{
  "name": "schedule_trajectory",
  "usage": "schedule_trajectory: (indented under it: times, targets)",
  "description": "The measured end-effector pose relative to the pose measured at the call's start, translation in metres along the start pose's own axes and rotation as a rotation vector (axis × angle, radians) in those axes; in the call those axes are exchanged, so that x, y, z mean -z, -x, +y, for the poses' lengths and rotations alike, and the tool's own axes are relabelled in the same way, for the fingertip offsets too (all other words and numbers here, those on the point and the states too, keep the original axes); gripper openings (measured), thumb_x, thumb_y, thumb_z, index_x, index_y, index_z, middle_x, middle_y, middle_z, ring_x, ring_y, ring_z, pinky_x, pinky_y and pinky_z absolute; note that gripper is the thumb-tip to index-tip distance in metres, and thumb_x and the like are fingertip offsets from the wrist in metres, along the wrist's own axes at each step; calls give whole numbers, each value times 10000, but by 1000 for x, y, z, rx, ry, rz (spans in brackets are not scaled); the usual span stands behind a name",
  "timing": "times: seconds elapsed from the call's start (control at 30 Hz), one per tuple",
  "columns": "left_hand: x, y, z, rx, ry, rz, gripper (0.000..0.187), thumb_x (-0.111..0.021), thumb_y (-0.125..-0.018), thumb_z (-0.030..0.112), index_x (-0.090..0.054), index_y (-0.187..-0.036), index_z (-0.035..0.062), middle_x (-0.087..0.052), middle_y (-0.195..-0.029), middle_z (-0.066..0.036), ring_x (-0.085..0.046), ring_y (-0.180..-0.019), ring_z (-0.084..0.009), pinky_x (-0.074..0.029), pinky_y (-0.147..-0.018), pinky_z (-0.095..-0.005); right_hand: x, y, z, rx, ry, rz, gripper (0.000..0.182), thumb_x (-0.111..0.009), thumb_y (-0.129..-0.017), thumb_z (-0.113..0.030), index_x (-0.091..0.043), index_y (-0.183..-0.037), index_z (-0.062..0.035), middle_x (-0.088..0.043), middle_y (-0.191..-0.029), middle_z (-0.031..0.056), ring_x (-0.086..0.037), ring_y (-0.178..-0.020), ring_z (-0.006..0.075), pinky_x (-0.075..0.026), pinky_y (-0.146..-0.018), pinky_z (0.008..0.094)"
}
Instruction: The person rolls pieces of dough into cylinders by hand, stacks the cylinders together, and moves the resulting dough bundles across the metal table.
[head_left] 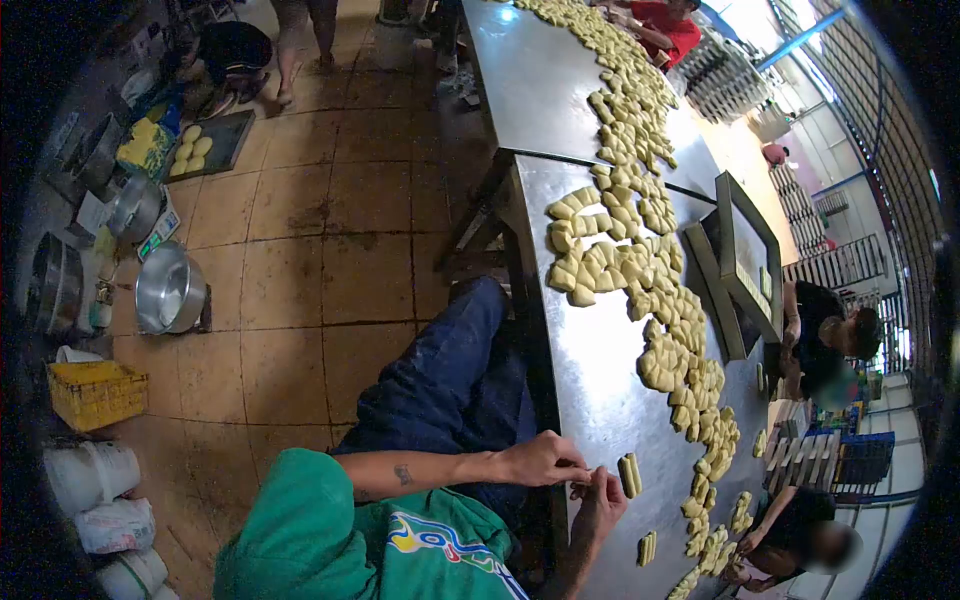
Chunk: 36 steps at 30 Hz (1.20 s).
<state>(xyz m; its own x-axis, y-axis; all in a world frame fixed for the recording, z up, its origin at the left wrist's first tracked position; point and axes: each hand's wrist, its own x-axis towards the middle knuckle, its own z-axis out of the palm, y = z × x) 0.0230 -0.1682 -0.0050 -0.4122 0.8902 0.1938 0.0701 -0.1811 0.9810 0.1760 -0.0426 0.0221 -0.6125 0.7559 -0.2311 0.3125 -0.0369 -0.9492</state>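
Brown square floor tiles, scuffed and stained, spread to one side of a long brushed stainless-steel table whose dull sheen runs the length of the room. Along that metal surface lies a thick band of pale yellow dough pieces, soft, blunt-ended and roughly oblong, crowded together and overlapping in places.

At the table's near edge the person's left hand and right hand meet, fingertips touching over the rim. Both have the fingers curled inward in a pinch, apparently around a small bit of dough, though what sits between them is too small to make out. Just beside the hands, resting on the steel, is a small ridged yellow dough piece, a stubby upright oblong with a lengthwise groove. A second similar grooved piece lies a little further along, apart from the first.

On the floor stand a round shiny metal bowl, a yellow slatted plastic crate and white plastic buckets. Across the table, other people's hands work at the dough, next to a grey flat-screened weighing scale.
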Motion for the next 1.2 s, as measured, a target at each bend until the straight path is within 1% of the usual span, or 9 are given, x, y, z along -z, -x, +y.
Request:
schedule_trajectory:
  times: [0.3,0.6,0.7,0.83,0.93,1.0,1.03,1.1,1.2]
  targets:
    - [-5,-2,-8,135,513,-2,297,-697,-904,281,-714,-1047,22,-724,-939,-57,-648,-842,-117,-523,-775,-286,-33,15,-38,182,-139,231,182,-638,-926,-153,-641,-884,24,-634,-778,78,-567,-598,126,-446,-513,253]
    - [-5,0,4,279,538,-12,293,-646,-944,280,-710,-1067,22,-716,-919,-53,-639,-804,-100,-528,-727,-269,-21,21,-29,230,151,202,226,-629,-948,-181,-622,-854,24,-631,-712,88,-569,-516,131,-439,-457,257]
    - [-9,0,12,161,463,26,273,-619,-962,250,-702,-1089,23,-705,-885,-51,-634,-769,-96,-528,-694,-269,-23,21,-29,239,43,278,220,-619,-953,-171,-620,-834,14,-632,-708,86,-578,-527,133,-444,-463,260]
    - [-6,4,17,222,452,-110,250,-607,-969,220,-697,-1095,24,-690,-859,-41,-628,-742,-101,-527,-686,-272,-12,28,-23,202,98,255,212,-614,-955,-162,-622,-837,14,-632,-713,81,-591,-551,132,-457,-484,260]
    - [-11,6,18,236,465,29,230,-631,-953,214,-709,-1061,25,-677,-838,-29,-624,-720,-108,-522,-680,-272,-16,31,-30,146,123,245,171,-628,-941,-131,-641,-862,20,-649,-741,57,-587,-625,106,-472,-568,253]
    - [-11,5,24,2,179,186,179,-651,-936,173,-720,-1019,30,-678,-846,-27,-625,-718,-113,-522,-688,-267,-21,31,-31,116,81,236,122,-645,-919,-93,-661,-890,24,-670,-751,54,-592,-700,85,-486,-641,245]
    - [-8,5,24,7,174,119,179,-651,-936,173,-720,-1019,30,-678,-846,-27,-625,-718,-113,-522,-688,-267,-26,32,-39,102,54,297,122,-645,-919,-93,-661,-890,24,-670,-751,54,-592,-700,85,-486,-641,245]
    - [5,6,19,72,101,67,169,-666,-919,135,-719,-1045,36,-688,-862,-32,-633,-747,-111,-525,-718,-263,-33,31,-59,201,278,107,97,-648,-906,-73,-667,-887,20,-675,-753,75,-600,-690,91,-484,-627,250]
    - [30,-3,35,432,356,-109,194,-672,-908,108,-704,-1061,-6,-708,-928,-55,-649,-818,-108,-533,-745,-249,-36,31,-61,243,184,-10,94,-633,-908,-78,-636,-907,17,-653,-735,72,-610,-671,122,-477,-604,276]
